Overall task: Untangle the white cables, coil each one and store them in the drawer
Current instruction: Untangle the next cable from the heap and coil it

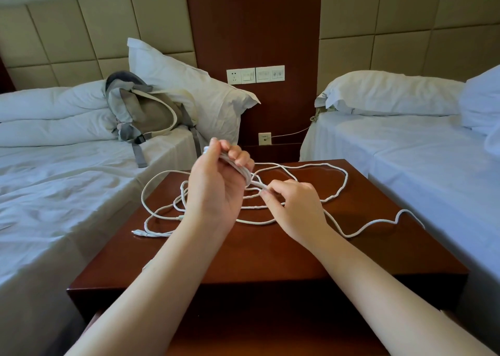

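White cables lie in loose tangled loops over the top of a dark wooden nightstand. My left hand is raised above the middle of it, fingers closed round several turns of coiled white cable. My right hand, just right of it and lower, pinches a strand that runs up to that coil. One plug end rests near the nightstand's left edge, and a cable tail trails off the right edge. The open drawer shows below the top, mostly hidden by my forearms.
White-sheeted beds flank the nightstand on both sides. A grey backpack leans on the left bed's pillow. Wall sockets and switches sit on the wooden panel behind, with a thin cord running to the right bed.
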Demonstrator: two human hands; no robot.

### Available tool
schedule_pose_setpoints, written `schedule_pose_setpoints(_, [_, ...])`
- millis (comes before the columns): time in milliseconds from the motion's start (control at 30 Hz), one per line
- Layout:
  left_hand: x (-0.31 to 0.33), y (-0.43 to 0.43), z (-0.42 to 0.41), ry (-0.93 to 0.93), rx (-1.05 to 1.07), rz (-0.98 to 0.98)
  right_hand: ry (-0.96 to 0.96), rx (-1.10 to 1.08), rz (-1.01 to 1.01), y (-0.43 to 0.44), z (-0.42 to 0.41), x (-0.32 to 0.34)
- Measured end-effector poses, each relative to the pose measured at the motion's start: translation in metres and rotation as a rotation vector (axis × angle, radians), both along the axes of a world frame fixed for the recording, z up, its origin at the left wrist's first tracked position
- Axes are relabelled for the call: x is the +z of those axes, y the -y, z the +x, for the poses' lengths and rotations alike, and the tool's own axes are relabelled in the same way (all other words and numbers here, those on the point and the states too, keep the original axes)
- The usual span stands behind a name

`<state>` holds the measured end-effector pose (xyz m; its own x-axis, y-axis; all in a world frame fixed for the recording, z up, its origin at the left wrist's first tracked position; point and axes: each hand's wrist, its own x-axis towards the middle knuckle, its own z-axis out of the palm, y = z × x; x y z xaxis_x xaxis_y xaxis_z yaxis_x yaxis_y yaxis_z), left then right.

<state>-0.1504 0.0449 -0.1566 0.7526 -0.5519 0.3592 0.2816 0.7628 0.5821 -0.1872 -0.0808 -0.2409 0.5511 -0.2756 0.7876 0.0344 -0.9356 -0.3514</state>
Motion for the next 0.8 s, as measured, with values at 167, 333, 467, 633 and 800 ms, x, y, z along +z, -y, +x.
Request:
schedule_pose_setpoints(167, [0.005,-0.008,0.013,-0.009,0.191,-0.056,0.006,-0.184,-0.136,-0.002,-0.001,-0.002])
schedule_pose_setpoints(333, [0.006,-0.019,0.027,0.06,0.383,-0.09,0.063,-0.317,-0.175,0.008,-0.005,-0.001])
schedule_pose_setpoints(467, [-0.007,-0.021,0.04,0.397,0.83,0.31,0.129,-0.331,-0.272,0.004,-0.007,0.003])
schedule_pose_setpoints(633, [-0.018,-0.018,0.044,0.749,1.098,0.746,0.238,-0.264,-0.312,0.001,-0.011,0.007])
schedule_pose_setpoints(800, [-0.026,-0.014,0.032,1.058,1.029,1.067,0.386,-0.2,-0.258,0.004,-0.014,0.01])
